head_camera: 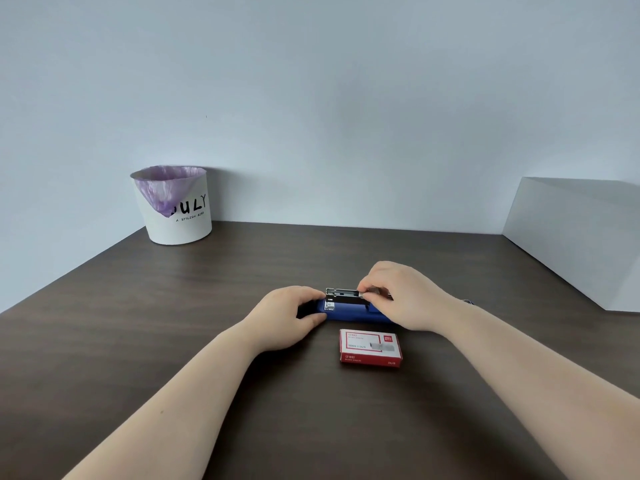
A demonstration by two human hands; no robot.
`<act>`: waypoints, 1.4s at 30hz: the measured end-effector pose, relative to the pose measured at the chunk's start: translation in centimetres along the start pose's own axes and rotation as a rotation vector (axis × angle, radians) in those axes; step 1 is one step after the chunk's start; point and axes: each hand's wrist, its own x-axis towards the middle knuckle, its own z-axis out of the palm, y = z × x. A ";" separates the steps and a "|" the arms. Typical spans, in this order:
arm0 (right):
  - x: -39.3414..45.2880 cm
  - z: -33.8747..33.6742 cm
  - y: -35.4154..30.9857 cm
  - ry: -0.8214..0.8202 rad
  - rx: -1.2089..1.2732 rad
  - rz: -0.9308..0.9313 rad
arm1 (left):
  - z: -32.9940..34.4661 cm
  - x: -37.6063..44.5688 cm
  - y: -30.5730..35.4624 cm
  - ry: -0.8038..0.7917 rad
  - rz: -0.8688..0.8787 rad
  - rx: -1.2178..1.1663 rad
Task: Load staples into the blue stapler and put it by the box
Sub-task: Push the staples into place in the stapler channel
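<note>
The blue stapler [349,311] lies on the dark wooden table [207,306], hinged open with its metal staple channel [343,294] exposed on top. My left hand [287,317] grips the stapler's left end. My right hand [401,296] pinches a strip of staples [365,292] over the channel, fingertips touching it. The red and white staple box [371,347] sits shut just in front of the stapler, apart from both hands. The stapler's right end is hidden behind my right hand.
A white paper bin [176,209] with a purple liner stands at the back left against the wall. A white panel [581,244] rises along the table's right side.
</note>
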 end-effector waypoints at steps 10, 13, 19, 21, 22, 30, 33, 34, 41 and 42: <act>1.0 0.8 0.1 0.056 0.221 0.080 | -0.2 -0.1 0.3 0.004 -0.011 -0.008; 0.9 1.4 -0.3 0.053 0.187 0.074 | -0.2 -0.1 0.4 0.006 -0.014 -0.013; 0.2 1.1 0.4 0.201 0.155 0.049 | -0.2 -0.2 0.4 0.009 -0.024 -0.014; -0.1 0.9 0.7 0.156 0.118 0.051 | -0.3 -0.2 0.4 0.008 -0.021 -0.016; -0.3 0.9 0.7 0.134 0.099 0.039 | -0.3 -0.1 0.4 0.008 -0.020 -0.018; 0.7 1.7 -0.6 0.049 0.018 -0.060 | -0.3 -0.2 0.7 0.012 -0.030 -0.011; 1.2 1.9 -0.8 0.036 0.013 -0.052 | -0.3 -0.1 0.5 0.008 -0.034 -0.012; 1.3 1.9 -0.7 0.032 0.011 -0.051 | -0.3 -0.1 0.5 0.009 -0.035 -0.013; -0.2 0.2 0.9 0.125 0.098 0.043 | -0.3 -0.2 0.6 0.013 -0.033 -0.011; -0.6 -0.2 1.6 0.099 0.072 0.067 | -0.3 -0.2 0.5 0.015 -0.036 -0.013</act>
